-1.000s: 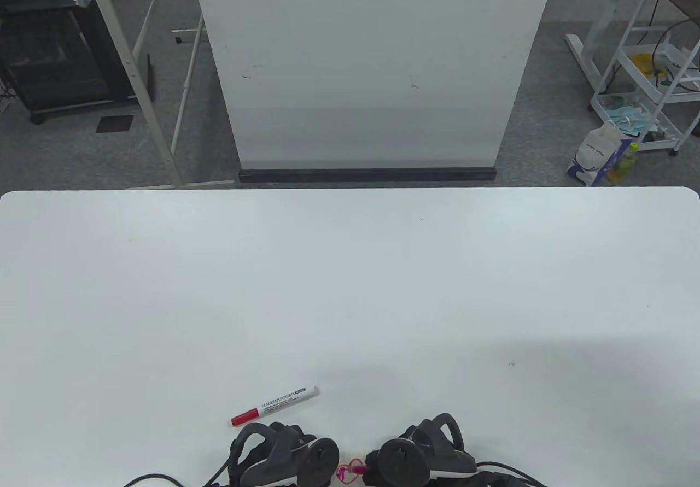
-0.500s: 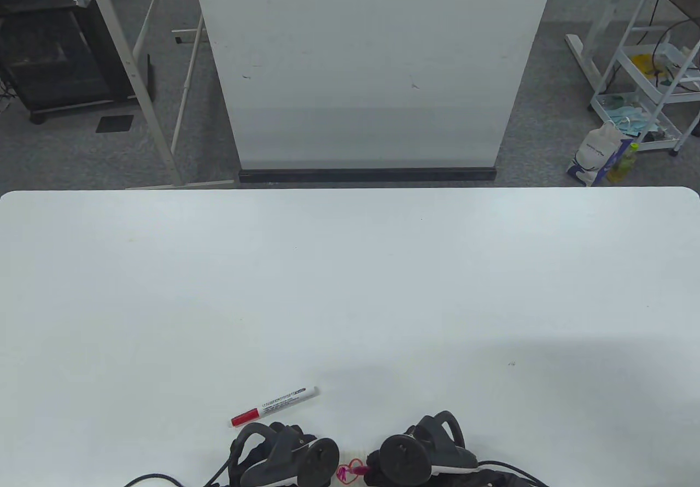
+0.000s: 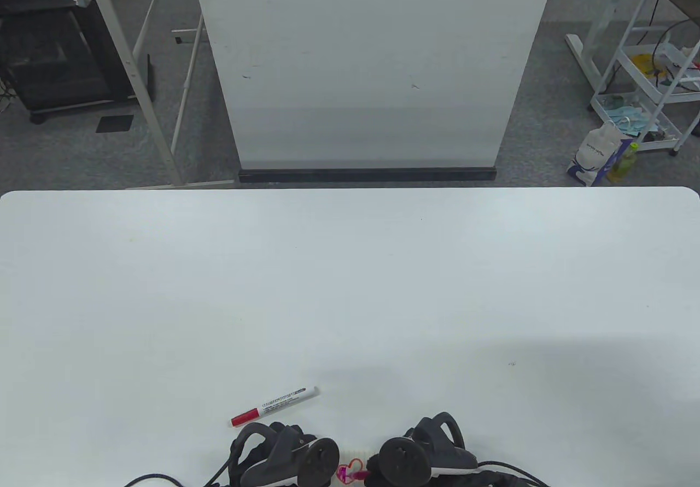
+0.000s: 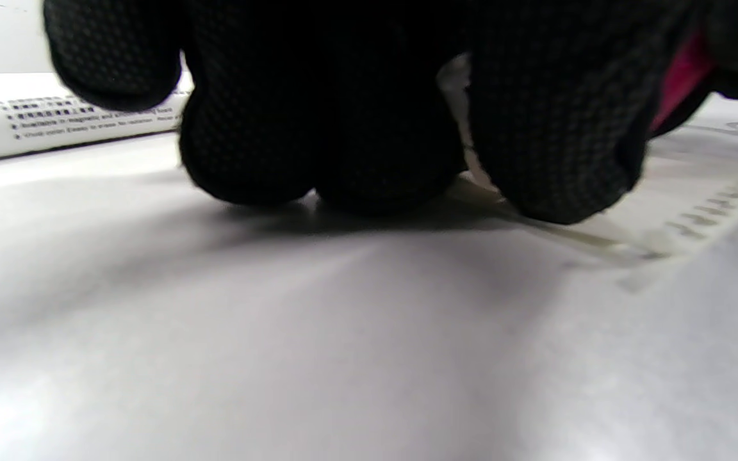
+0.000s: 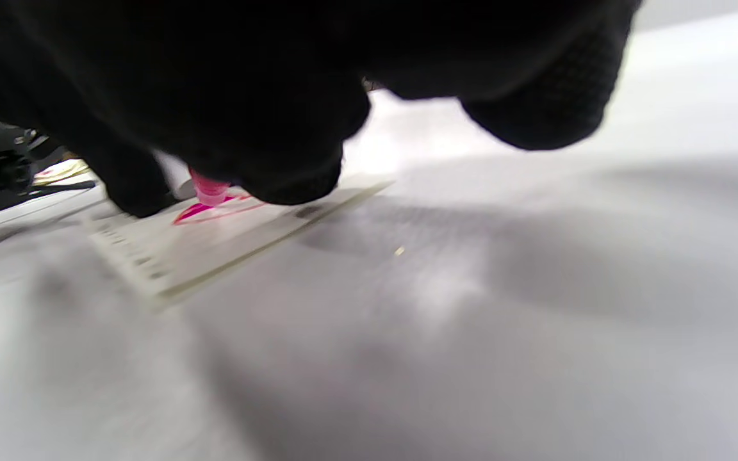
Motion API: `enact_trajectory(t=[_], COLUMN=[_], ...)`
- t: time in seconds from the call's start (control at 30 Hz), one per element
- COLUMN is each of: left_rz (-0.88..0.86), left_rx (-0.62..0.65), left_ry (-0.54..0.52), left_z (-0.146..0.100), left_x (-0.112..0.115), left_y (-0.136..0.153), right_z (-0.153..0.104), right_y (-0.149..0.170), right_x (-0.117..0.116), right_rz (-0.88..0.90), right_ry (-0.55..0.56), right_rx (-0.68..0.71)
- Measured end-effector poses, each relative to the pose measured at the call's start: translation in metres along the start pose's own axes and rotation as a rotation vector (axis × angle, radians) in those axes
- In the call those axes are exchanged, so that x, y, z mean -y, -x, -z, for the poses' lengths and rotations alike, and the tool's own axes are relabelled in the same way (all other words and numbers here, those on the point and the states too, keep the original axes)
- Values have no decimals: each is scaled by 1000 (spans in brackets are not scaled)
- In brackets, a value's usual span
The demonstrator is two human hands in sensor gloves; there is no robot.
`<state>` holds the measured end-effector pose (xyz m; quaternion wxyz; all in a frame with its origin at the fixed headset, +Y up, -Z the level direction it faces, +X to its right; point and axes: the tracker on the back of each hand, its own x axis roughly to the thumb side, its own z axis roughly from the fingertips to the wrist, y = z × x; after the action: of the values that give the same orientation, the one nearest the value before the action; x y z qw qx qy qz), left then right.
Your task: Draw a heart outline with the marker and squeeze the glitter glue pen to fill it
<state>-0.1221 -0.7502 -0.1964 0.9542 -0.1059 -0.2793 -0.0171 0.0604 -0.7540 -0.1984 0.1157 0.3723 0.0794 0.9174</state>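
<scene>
A small white paper pad (image 3: 355, 450) lies at the table's near edge, between my hands. On it is a red heart outline (image 3: 354, 465), partly filled with pink. My right hand (image 3: 424, 450) grips a pink glitter glue pen (image 5: 209, 190), and its tip touches the heart (image 5: 215, 211). My left hand (image 3: 284, 451) rests its fingertips (image 4: 375, 160) on the pad's left side (image 4: 606, 237). The marker (image 3: 274, 399), white with a red cap, lies capped on the table just beyond my left hand. The trackers hide most of both hands in the table view.
The white table (image 3: 350, 290) stretches far ahead and to both sides. Beyond its far edge stand a white board (image 3: 372, 66), a black cabinet (image 3: 54, 44) at left and a wire rack (image 3: 656, 71) at right. Cables (image 3: 508, 468) trail from both gloves.
My right hand has shifted slightly towards the near edge and left, and the pen tip has moved a little inside the heart. The left hand and the marker have stayed put.
</scene>
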Motion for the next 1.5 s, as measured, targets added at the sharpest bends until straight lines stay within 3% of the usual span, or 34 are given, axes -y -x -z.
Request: enact_trajectory(t=[0.23,0.43,0.6,0.77,0.93,1.1,1.27,1.5], left_rz=[0,1,1,2,2,3,4,5], left_rx=[0,0,-1,-1,-1,-1,-2,-2], left_ry=[1,0,1,0,1,0,0,0], left_z=[0,0,0,0,0,0,0,0], left_x=[0,0,0,0,0,0,0,0], left_y=[0,0,0,0,0,0,0,-1], right_z=[1,1,0,0,1,1,1,1], right_y=[1,2,2,3,3,4,5,7], right_x=[-2,1,-1,2,-1,2,0,3], right_rz=[58,-23,67,-18,85,-20,65,0], right_ry=[-89,7,-87,8,-101,-4,-92,-14], right_rx=[55,10,59,6,60,18,59,23])
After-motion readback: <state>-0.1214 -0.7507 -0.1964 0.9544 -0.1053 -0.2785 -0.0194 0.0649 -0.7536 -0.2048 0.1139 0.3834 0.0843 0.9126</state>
